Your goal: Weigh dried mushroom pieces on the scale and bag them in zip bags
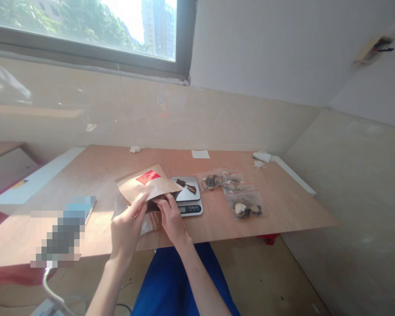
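Observation:
Both my hands hold a brown kraft paper bag (145,184) with a red label, tilted above the plywood table (283,210). My left hand (127,224) grips its near lower edge, and my right hand (171,218) pinches the edge beside the scale. Dark pieces show at the bag's lower edge. A digital kitchen scale (191,206) stands just beyond my right hand, with dark dried pieces (186,186) on its steel pan. A clear plastic bag (150,223) lies partly hidden beneath my hands.
Several zip bags of dried mushroom pieces (244,204) lie right of the scale. Paper scraps (200,154) sit along the far edge. A blue object (85,205) lies at the left beside a pixelated patch. A white cable (51,292) runs below the table's front edge.

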The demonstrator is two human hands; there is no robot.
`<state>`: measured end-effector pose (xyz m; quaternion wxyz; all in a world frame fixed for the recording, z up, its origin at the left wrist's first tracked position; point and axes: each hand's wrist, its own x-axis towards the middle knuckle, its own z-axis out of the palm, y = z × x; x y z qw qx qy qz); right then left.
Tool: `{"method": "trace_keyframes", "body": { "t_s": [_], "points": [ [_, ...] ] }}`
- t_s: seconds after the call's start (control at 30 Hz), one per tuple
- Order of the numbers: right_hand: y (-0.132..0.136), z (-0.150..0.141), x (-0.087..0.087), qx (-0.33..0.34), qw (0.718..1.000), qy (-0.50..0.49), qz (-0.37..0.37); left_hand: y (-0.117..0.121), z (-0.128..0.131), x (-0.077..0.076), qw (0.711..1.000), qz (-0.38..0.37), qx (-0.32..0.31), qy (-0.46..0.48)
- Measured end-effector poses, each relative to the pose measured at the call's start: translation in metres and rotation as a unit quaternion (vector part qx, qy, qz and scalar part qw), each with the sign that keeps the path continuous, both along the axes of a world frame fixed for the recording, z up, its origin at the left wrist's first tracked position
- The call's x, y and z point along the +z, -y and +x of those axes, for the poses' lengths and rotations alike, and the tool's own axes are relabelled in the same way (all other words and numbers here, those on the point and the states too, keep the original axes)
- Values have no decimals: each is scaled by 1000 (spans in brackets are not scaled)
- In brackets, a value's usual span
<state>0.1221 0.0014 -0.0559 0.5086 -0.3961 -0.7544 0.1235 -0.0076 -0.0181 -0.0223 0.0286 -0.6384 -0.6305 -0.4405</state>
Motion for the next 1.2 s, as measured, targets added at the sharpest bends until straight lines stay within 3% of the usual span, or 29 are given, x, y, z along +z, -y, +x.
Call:
{"method": "trace_keyframes", "body": {
  "t_s": [0.2,0.4,0.73,0.83,0.93,1.0,1.07,1.2],
  "points": [
    [-13,12,25,11,998,-52,-17,-14,7,15,997,-79,15,4],
    [-28,23,38,-31,992,-120,-17,-32,19,36,995,-95,11,13],
    [-58,2,57,-111,978,-172,35,-55,32,63,992,-108,49,31],
    [-78,1,47,-164,938,-306,-18,-62,36,67,989,-126,67,32],
    [-99,11,28,-220,850,-458,-137,-74,39,72,988,-135,71,33],
    [-104,22,13,-223,821,-492,-185,-82,38,75,988,-137,68,27],
    [-100,33,-1,-195,839,-469,-193,-87,34,76,988,-139,68,25],
    [-75,50,-20,-121,916,-336,-184,-84,23,75,985,-145,77,60]
  ]
}}
